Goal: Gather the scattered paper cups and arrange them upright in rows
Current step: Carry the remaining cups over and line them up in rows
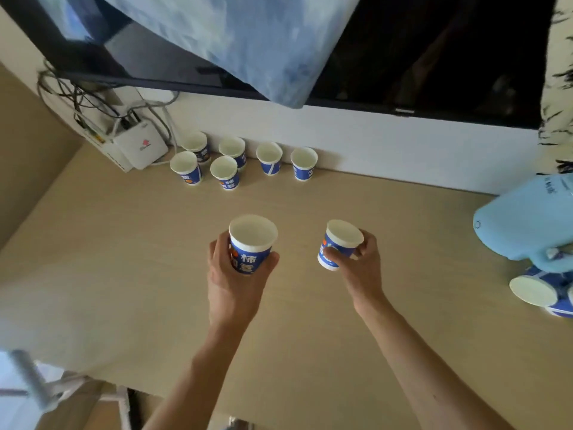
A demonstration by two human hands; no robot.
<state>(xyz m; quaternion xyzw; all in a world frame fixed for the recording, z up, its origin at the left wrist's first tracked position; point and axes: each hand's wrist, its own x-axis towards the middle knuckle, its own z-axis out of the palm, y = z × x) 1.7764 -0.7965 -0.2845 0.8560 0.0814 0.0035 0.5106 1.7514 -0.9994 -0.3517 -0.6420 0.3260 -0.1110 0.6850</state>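
Note:
My left hand (231, 283) grips a blue and white paper cup (251, 243) upright above the middle of the table. My right hand (361, 268) holds a second cup (339, 243), tilted to the right. Several more cups stand upright near the wall: a back row (269, 158) with a cup at its right end (304, 163), and two in front (186, 167) (224, 172). At the right edge a cup (533, 291) lies on its side, with parts of other cups beside it.
The light wooden table (124, 259) runs up to a white wall. A white router box (139, 148) with tangled cables sits at the back left. A pale blue appliance (527, 218) stands at the right, above the lying cups. A dark screen (434, 57) with a blue cloth (248, 41) hangs overhead.

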